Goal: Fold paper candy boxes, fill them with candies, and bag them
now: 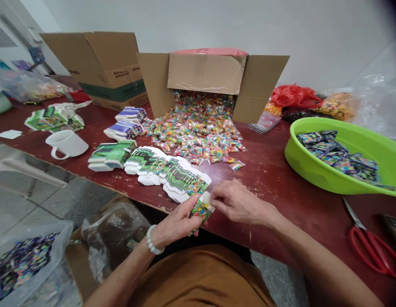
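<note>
My left hand [181, 217], with a pale bead bracelet at the wrist, is closed around a small green printed carton [202, 210]. Something white and yellowish shows at that carton's upper end. Right there, the curled fingertips of my right hand [232, 200] are pressed together; what they hold, if anything, is hidden. Overlapping flat green cartons [185, 175] lie fanned out just beyond my left hand. Behind them, a heap of small clear packets of colourful candy [198, 132] spills from an opened cardboard box [207, 74].
A lime-green basin [325, 179] of dark packets and red-handled scissors [370, 251] are on the right. Stacked green cartons [111, 154], a white mug [68, 143] and another cardboard box [105, 72] stand left. Below the table edge, a plastic bag [65, 243] holds dark packets.
</note>
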Motion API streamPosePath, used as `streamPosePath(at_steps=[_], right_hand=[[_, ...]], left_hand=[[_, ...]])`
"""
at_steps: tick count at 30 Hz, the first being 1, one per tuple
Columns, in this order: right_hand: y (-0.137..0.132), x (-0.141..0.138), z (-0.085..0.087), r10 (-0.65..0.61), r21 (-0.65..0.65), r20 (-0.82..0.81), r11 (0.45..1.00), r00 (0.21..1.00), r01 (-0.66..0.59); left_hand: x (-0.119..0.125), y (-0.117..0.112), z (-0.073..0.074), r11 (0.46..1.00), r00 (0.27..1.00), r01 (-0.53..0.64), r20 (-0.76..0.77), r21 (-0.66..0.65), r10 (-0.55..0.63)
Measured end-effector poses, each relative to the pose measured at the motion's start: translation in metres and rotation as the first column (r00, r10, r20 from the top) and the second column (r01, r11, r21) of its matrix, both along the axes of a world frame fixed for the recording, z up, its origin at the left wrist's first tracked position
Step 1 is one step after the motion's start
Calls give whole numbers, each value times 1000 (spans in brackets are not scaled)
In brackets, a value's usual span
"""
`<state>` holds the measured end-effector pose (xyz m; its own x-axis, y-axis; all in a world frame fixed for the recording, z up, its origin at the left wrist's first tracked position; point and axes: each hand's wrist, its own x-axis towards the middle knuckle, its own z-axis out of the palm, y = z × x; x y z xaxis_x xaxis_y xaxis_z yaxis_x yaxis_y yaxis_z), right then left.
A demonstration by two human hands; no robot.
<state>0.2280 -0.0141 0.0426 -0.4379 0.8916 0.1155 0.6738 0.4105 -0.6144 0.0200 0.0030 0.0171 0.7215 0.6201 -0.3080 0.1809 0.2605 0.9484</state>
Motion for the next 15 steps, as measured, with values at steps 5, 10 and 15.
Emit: streamPosePath(at_steps=[5,10,15], right_hand=[[7,-6,-6,-196,-220,-376,968,905,119],[5,-15,-25,-353,-473,-651,881,672,4],[-9,-41,-36,-396,-555,-741,815,542,-164]], left_hand=[[6,-4,-5,949,954,-210,165,-234,251],[11,-9,-11,852,878,-356,174,-385,445],[17,-13,-15,867,857,-360,246,-344,453]])
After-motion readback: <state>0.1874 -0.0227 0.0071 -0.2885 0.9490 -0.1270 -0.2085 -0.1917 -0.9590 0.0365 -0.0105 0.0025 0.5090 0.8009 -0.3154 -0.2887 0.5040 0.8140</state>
